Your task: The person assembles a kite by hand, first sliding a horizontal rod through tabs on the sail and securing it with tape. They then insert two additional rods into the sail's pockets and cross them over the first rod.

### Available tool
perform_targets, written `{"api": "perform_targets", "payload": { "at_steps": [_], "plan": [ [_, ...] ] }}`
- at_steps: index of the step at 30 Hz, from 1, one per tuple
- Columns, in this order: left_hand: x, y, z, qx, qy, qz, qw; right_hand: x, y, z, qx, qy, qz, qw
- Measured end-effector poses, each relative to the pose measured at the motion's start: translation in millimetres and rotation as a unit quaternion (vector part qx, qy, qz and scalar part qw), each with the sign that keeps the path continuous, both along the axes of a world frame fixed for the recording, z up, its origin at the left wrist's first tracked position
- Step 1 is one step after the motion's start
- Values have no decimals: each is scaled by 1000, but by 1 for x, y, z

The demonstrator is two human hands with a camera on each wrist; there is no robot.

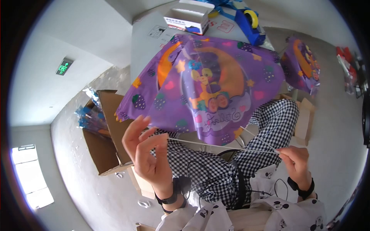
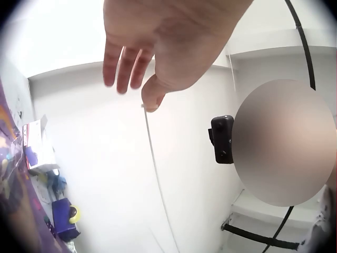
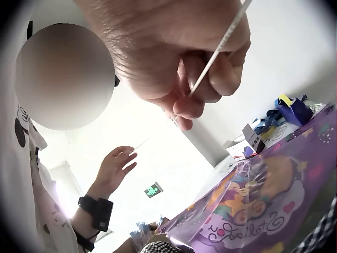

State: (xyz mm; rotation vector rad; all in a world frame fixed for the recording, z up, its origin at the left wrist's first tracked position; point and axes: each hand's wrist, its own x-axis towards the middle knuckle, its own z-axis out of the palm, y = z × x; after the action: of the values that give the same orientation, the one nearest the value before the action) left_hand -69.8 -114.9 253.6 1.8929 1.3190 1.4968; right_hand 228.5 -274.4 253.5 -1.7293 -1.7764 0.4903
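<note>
A purple printed plastic sheet (image 1: 231,65), with a cartoon animal on an orange moon, spreads from the table over the person's knees; its lettering reads backwards in the head view. In front of it a thin white cord (image 1: 219,146) runs nearly straight between the hands. My left hand (image 1: 148,154) pinches one end between thumb and forefinger, its other fingers spread. At the right, my right hand (image 1: 295,159) pinches the cord with curled fingers. From there a second length slants up-left to the sheet. The right wrist view shows the white cord (image 3: 216,52) crossing the right fingers.
On the table (image 1: 144,46) stand an opened white box (image 1: 187,19) and a blue tape dispenser (image 1: 248,29) with a yellow roll. A cardboard carton (image 1: 111,131) with plastic-wrapped items is at the left. Another purple printed piece (image 1: 302,63) hangs at the right, with a carton (image 1: 304,119) below.
</note>
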Motion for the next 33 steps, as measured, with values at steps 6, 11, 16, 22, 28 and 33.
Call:
{"api": "perform_targets", "payload": {
  "at_steps": [6, 11, 16, 22, 28, 33],
  "plan": [
    [19, -3, -15, -43, -123, 46, 990, -7, 12, -20, 10, 62, 2, 998],
    [39, -6, -25, 15, -46, 121, 991, -13, 24, -31, 12, 60, -17, 998],
    [41, 14, -38, -76, -187, 68, 977, -8, 50, -40, -8, 94, 29, 995],
    [58, 51, -43, -64, -186, 104, 975, -12, 103, -54, -14, 95, 22, 995],
    [79, 100, -58, -169, -165, -17, 972, -6, 163, -65, -17, 142, 38, 989],
    [131, 132, -71, -169, -236, -94, 952, 21, 204, -93, -44, 252, -17, 967]
  ]
}}
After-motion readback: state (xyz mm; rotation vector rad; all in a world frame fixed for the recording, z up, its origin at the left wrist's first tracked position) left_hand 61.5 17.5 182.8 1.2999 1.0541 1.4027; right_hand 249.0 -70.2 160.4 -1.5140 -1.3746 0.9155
